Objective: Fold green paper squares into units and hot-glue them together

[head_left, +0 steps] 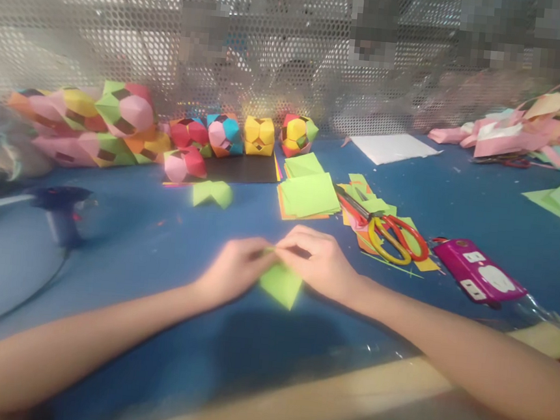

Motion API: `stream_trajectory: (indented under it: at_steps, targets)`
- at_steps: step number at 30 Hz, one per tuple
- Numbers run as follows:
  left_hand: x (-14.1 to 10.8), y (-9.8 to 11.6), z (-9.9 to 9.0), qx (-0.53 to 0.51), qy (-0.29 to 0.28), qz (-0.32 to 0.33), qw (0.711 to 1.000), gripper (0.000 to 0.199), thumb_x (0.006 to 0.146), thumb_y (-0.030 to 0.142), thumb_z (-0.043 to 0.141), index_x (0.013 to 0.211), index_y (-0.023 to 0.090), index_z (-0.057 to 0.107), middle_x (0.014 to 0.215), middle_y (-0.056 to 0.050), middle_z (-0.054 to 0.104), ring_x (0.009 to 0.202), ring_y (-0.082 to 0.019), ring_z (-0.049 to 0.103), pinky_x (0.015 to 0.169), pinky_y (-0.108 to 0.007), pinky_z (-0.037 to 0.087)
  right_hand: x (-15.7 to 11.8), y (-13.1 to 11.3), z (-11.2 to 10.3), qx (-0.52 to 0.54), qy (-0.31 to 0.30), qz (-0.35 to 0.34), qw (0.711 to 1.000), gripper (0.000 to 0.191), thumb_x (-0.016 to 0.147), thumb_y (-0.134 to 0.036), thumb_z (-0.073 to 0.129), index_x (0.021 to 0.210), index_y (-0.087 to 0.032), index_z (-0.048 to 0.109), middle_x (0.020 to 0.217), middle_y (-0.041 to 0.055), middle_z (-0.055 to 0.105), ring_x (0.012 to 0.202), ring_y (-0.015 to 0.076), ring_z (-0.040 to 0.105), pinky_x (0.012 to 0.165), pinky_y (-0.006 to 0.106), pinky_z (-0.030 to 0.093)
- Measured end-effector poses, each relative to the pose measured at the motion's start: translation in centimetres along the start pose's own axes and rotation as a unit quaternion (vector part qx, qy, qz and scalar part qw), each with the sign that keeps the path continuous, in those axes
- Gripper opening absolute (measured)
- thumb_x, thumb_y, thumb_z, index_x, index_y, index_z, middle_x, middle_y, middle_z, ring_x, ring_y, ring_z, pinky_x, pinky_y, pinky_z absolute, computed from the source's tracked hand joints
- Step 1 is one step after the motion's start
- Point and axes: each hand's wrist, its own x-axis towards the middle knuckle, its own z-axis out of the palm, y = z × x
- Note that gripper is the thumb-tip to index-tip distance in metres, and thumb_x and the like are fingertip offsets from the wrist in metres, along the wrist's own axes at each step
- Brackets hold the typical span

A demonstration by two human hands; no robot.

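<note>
A small lime-green paper [282, 286] hangs point-down between my hands, slightly blurred, above the blue table [168, 259]. My left hand [236, 268] pinches its upper left edge. Fingers of my right hand [323, 263] are closed on its upper right part, close to the left fingertips. The fingertips hide the paper's top edge. A folded lime-green piece [213, 194] lies behind my left hand. Just beyond my right hand is a stack of lime-green and orange squares [309, 194].
Scissors [395, 236] lie on paper scraps, beside a purple case [480, 272]. A dark blue tool [61, 214] with a cable stands left. Colourful paper balls [259, 136] line the back by a perforated metal screen [294, 48]. Cut strips [522, 130] are piled back right.
</note>
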Motion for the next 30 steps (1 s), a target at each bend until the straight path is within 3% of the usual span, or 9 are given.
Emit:
stream_trajectory:
  at_steps: [4, 18, 21, 24, 26, 30]
  targets:
    - [-0.1, 0.0, 0.0, 0.000, -0.010, 0.008, 1.000, 0.031, 0.085, 0.039, 0.048, 0.074, 0.014, 0.063, 0.068, 0.000, 0.057, 0.065, -0.012, 0.049, 0.059, -0.022, 0.039, 0.1, -0.3, -0.2, -0.019, -0.009, 0.002, 1.000, 0.014, 0.083, -0.014, 0.054, 0.071, -0.016, 0.061, 0.070, 0.0019, 0.059, 0.066, 0.0115, 0.055, 0.061, 0.023, 0.044]
    - [-0.3, 0.7, 0.2, 0.000, -0.020, 0.051, 0.999, 0.020, 0.081, 0.023, 0.049, 0.066, 0.014, 0.059, 0.065, 0.002, 0.055, 0.061, -0.009, 0.045, 0.058, -0.021, 0.036, -0.1, -0.5, 0.0, -0.100, -0.015, -0.082, 0.992, 0.014, 0.087, -0.019, 0.051, 0.075, -0.017, 0.058, 0.072, 0.0028, 0.060, 0.070, 0.0134, 0.054, 0.068, 0.027, 0.042]
    - [-0.2, 0.5, 0.0, -0.009, 0.019, 0.017, 1.000, 0.020, 0.080, 0.029, 0.052, 0.072, 0.014, 0.062, 0.066, 0.001, 0.057, 0.063, -0.011, 0.048, 0.058, -0.022, 0.038, 0.0, -0.2, -0.2, -0.104, -0.014, -0.053, 0.993, 0.010, 0.085, -0.025, 0.056, 0.079, -0.016, 0.059, 0.075, 0.0037, 0.060, 0.070, 0.0138, 0.054, 0.066, 0.026, 0.042]
    - [0.0, 0.2, -0.1, -0.035, 0.069, -0.027, 0.997, 0.026, 0.081, 0.037, 0.053, 0.075, 0.014, 0.062, 0.069, -0.001, 0.059, 0.064, -0.012, 0.050, 0.059, -0.023, 0.041, 0.1, 0.4, -0.4, -0.119, -0.016, -0.002, 0.993, 0.018, 0.084, -0.025, 0.056, 0.068, -0.017, 0.057, 0.067, 0.0014, 0.058, 0.062, 0.0122, 0.051, 0.060, 0.025, 0.040]
    - [0.1, 0.0, -0.2, -0.043, 0.078, -0.034, 0.995, 0.028, 0.081, 0.039, 0.053, 0.074, 0.014, 0.062, 0.070, -0.002, 0.060, 0.064, -0.013, 0.051, 0.060, -0.024, 0.042, 0.1, 0.8, -0.5, -0.116, -0.018, 0.013, 0.993, 0.025, 0.084, -0.022, 0.055, 0.060, -0.018, 0.055, 0.061, -0.0005, 0.057, 0.058, 0.0109, 0.050, 0.059, 0.025, 0.038]
    - [0.1, -0.1, -0.1, -0.051, 0.090, -0.038, 0.994, 0.026, 0.080, 0.039, 0.054, 0.075, 0.015, 0.063, 0.071, -0.002, 0.061, 0.065, -0.013, 0.052, 0.060, -0.024, 0.042, 0.2, 0.9, -0.6, -0.102, -0.016, 0.017, 0.995, 0.021, 0.083, -0.023, 0.058, 0.063, -0.018, 0.060, 0.063, -0.0001, 0.061, 0.060, 0.0112, 0.052, 0.060, 0.025, 0.038]
